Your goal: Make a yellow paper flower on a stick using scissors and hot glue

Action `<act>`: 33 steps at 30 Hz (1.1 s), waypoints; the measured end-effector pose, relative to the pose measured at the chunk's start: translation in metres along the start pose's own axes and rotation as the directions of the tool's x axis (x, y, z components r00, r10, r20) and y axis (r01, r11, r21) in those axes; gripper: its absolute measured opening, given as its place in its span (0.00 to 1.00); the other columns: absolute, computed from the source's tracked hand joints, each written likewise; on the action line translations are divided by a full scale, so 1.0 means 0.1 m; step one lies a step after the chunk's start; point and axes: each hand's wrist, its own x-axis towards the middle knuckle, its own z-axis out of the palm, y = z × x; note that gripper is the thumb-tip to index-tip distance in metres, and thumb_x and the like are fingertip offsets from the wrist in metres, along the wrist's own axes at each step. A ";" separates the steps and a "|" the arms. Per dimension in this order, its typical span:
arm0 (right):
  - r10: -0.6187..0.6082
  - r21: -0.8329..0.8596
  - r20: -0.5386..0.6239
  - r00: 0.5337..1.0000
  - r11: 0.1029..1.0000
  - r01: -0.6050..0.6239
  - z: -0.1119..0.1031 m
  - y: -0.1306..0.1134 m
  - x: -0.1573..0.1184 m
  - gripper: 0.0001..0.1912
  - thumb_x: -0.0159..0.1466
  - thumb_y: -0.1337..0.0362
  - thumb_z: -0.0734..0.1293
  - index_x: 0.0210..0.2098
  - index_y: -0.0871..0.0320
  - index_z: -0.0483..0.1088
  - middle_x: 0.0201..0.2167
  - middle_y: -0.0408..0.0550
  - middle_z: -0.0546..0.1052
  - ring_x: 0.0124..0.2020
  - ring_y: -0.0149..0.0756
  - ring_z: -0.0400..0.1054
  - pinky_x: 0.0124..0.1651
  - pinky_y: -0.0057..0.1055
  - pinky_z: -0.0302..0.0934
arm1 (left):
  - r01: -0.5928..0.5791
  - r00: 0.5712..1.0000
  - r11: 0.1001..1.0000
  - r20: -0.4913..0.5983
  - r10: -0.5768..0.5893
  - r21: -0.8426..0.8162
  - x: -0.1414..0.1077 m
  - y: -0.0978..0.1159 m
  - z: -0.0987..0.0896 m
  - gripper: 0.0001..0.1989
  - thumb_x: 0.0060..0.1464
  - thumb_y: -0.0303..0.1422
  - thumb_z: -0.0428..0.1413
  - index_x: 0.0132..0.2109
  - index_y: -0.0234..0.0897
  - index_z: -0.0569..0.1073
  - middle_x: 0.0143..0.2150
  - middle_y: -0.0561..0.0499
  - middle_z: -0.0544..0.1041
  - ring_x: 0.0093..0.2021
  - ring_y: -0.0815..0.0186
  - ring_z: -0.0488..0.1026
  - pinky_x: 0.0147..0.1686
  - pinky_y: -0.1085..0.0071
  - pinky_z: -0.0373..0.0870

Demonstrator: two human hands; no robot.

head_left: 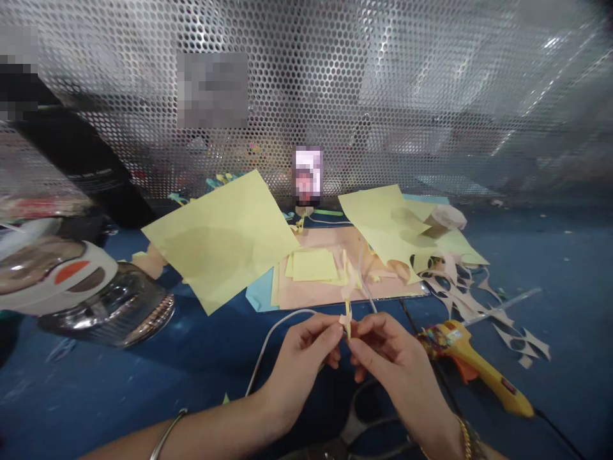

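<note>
Both your hands sit low and central in the head view, close together and nearly touching. Your left hand (299, 364) and your right hand (397, 370) pinch a narrow yellow paper strip (347, 322) between them, thumbs and fingertips pressed together on it, with your remaining fingers curled under. The strip stands upright just above your fingertips. A thin white cable (275, 338) curves up behind your left hand. Below your hands lie the finger loops of a pair of scissors (354, 428). To the right of your right hand, a yellow hot glue gun (479, 370) lies on its side, with a clear glue stick (502, 306) running up and to the right from its back end, beside lacy cut paper scraps (479, 306). Straight ahead, a pink card sheet (316, 297) carries a small stack of pale yellow paper squares (313, 265). A large pale yellow paper sheet (220, 243) overlaps its left side, and another pale yellow sheet (383, 223) overlaps its right. At far left sits a white and orange appliance (71, 281) with a glossy dark base. Everything rests on a blue work surface (96, 383), backed by a perforated metal sheet (287, 76).
</note>
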 end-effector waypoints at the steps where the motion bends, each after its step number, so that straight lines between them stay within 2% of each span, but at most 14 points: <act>1: 0.002 0.000 -0.001 1.000 1.000 -0.002 0.00 0.00 0.00 0.10 0.57 0.60 0.71 0.30 0.56 0.66 0.28 0.41 0.72 0.23 0.28 0.68 0.22 0.24 0.68 | 0.001 1.000 1.000 0.003 -0.001 -0.004 0.00 0.00 0.00 0.09 0.52 0.36 0.59 0.36 0.37 0.80 0.21 0.56 0.67 0.23 0.73 0.61 0.25 0.76 0.57; 12: -0.012 -0.037 -0.011 1.000 0.999 0.012 -0.01 0.00 -0.01 0.10 0.57 0.59 0.71 0.31 0.56 0.67 0.27 0.41 0.71 0.23 0.28 0.67 0.22 0.23 0.67 | -0.027 0.999 0.999 -0.022 0.027 0.020 0.00 0.01 0.01 0.03 0.47 0.31 0.62 0.31 0.36 0.78 0.28 0.55 0.73 0.23 0.75 0.62 0.24 0.77 0.59; 19: -0.032 -0.022 -0.019 0.999 0.999 0.031 -0.01 0.00 0.00 0.10 0.57 0.59 0.71 0.31 0.56 0.67 0.27 0.41 0.72 0.23 0.29 0.68 0.22 0.24 0.68 | -0.044 0.999 0.998 -0.021 0.045 0.034 -0.01 -0.01 -0.01 0.04 0.47 0.32 0.63 0.29 0.36 0.78 0.26 0.55 0.72 0.22 0.76 0.61 0.23 0.78 0.58; 24: -0.027 -0.025 0.012 1.000 0.999 0.027 -0.03 0.02 -0.02 0.09 0.61 0.57 0.67 0.33 0.56 0.66 0.22 0.40 0.71 0.23 0.29 0.68 0.23 0.25 0.67 | 0.000 1.000 1.000 -0.031 -0.001 -0.015 0.01 -0.02 -0.02 0.05 0.48 0.34 0.62 0.30 0.37 0.79 0.23 0.56 0.70 0.21 0.76 0.58 0.23 0.79 0.57; 33: -0.028 -0.014 -0.004 1.000 1.000 0.028 0.00 0.00 -0.01 0.10 0.58 0.59 0.71 0.32 0.56 0.67 0.26 0.41 0.72 0.24 0.30 0.69 0.23 0.25 0.68 | 0.018 0.999 0.999 -0.027 -0.019 -0.046 0.02 0.00 0.01 0.06 0.46 0.35 0.64 0.29 0.37 0.79 0.26 0.54 0.72 0.22 0.76 0.60 0.24 0.78 0.58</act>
